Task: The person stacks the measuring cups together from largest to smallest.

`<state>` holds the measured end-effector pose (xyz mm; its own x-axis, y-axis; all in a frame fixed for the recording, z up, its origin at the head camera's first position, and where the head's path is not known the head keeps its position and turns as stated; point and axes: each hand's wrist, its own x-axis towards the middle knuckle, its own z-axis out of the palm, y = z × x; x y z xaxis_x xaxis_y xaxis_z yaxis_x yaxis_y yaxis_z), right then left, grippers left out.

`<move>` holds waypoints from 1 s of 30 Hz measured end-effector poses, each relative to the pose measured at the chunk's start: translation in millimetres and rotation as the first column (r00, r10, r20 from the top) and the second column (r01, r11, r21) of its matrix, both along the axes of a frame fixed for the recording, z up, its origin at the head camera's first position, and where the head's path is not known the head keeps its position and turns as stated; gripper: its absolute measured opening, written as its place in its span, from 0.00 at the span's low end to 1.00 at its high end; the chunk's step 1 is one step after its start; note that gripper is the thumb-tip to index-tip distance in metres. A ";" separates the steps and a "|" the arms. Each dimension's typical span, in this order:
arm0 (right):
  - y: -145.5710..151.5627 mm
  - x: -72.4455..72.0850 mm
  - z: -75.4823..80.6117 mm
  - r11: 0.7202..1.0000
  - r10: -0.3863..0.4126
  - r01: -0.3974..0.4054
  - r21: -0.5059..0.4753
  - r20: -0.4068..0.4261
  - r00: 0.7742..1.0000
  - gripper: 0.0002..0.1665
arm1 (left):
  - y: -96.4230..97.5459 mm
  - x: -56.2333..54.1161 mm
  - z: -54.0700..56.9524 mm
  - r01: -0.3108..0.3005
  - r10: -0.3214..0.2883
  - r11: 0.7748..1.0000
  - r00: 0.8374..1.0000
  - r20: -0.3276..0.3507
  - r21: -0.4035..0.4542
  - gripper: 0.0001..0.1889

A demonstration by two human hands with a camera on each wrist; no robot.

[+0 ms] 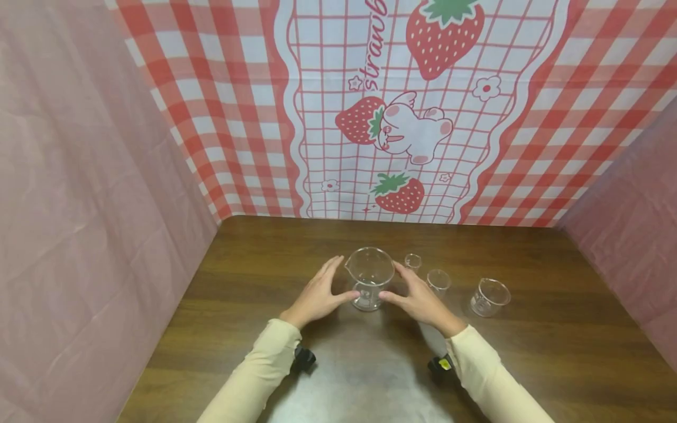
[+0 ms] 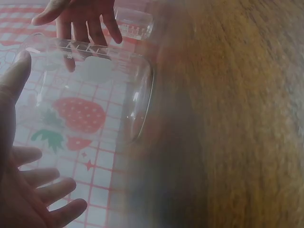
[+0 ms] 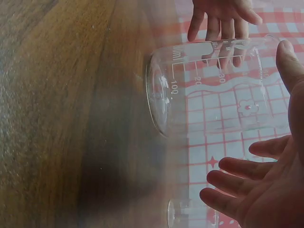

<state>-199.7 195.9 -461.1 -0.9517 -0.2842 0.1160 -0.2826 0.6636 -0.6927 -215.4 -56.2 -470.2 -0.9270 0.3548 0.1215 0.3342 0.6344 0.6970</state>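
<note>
A large clear glass beaker [image 1: 369, 270] stands upright on the table between the two hands, its spout toward the left. White graduation marks show on its wall [image 3: 213, 95] in the right wrist view. To its left is the left hand [image 1: 319, 294], with thumb and fingers spread around that side. The right hand [image 1: 420, 296] mirrors it on the right. Both wrist views show gaps between the fingers of the left hand [image 2: 33, 185] and right hand [image 3: 256, 180]; whether either thumb touches the glass, I cannot tell.
Three smaller beakers stand to the right: a tiny one [image 1: 413, 261] behind the right hand, a small one [image 1: 438, 282] partly hidden by it, and a medium one [image 1: 491, 298] farther right. A strawberry-print cloth [image 1: 349, 194] hangs behind the wooden table [image 1: 238, 264]; pink curtains flank it.
</note>
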 end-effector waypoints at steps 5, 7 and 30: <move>-1.5 -1.4 -1.9 1.000 0.007 -0.007 -0.011 -0.001 1.000 0.51 | 2.5 -2.7 -2.0 0.021 -0.020 1.000 1.000 -0.006 0.013 0.50; -2.0 -1.6 -2.6 1.000 0.008 -0.008 -0.014 0.008 1.000 0.51 | 3.7 -3.6 -2.9 0.027 -0.027 0.999 1.000 0.001 0.018 0.50; -8.9 -10.8 -14.0 0.985 0.058 -0.049 -0.168 0.048 0.997 0.45 | 9.4 -5.7 -10.3 0.045 -0.047 0.991 0.999 0.013 0.128 0.45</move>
<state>-210.5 187.0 -475.1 -0.9417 -0.3159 0.1158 -0.2746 0.5227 -0.8071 -221.1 -46.9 -480.5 -0.9124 0.3792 0.1540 0.3489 0.5239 0.7770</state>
